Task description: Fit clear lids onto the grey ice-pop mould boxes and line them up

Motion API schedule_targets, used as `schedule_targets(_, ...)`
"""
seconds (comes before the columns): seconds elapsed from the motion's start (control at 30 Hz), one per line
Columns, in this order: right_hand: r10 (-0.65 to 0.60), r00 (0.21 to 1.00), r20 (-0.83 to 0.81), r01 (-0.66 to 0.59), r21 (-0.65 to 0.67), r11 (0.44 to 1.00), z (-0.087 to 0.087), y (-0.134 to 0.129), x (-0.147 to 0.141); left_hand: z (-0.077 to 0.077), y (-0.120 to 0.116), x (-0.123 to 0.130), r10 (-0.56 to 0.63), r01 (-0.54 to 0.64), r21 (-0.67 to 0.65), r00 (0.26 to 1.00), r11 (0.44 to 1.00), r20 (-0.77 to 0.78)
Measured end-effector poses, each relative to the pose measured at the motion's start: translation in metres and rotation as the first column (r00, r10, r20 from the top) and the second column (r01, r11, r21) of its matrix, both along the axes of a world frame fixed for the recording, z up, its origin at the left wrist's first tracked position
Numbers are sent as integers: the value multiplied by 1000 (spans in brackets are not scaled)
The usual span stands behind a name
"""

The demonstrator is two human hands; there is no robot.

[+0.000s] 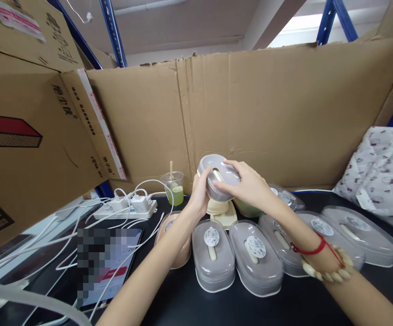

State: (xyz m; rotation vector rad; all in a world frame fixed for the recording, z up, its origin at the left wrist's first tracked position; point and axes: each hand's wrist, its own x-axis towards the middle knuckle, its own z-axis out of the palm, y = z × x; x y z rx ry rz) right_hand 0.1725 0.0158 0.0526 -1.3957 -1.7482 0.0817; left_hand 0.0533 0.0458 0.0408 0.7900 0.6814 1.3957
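Observation:
Both my hands hold up a grey, clear-lidded oval container [223, 192], tilted above the table's far side. My left hand [201, 190] grips its left side, thumb on the lid. Over the right part, my right hand [247, 183] has its thumb near the cream handle and its fingers on the top edge. Beneath the container stands a cream object [225, 218], partly hidden. Nearer me lie similar lidded containers with round labels, among them one in the middle [213, 271] and one beside it [260, 276]. A peach one [182, 253] is partly behind my left arm.
A cup of green drink [176, 195] stands behind my left hand. To the left are a power strip [145, 213], white cables and a tablet [114, 276]. Cardboard [142, 117] walls the back; a patterned white bag [383, 176] is at right. More lidded containers [369, 235] lie at right.

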Motion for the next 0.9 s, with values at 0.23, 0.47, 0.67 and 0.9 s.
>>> schedule_targets(0.23, 153, 939, -308, -221, -199, 955, 6, 10, 14, 3, -3, -1, 26, -19, 125, 998, 992, -51)
schedule_targets(0.47, 134, 983, -125, -176, -447, 877, 10, 16, 30, -3, 0, 1, 59, -52, 59, 990, 997, -128)
schedule_targets(0.67, -350, 861, 370, 486, -396, 779, 3, 26, 80, -5, 4, 1, -35, 25, -220, 999, 975, -38)
schedule_targets(0.9, -380, 797, 470, 579, -414, 702, -28, 39, 101, 6, 2, -5, -105, 112, -227, 994, 967, 44)
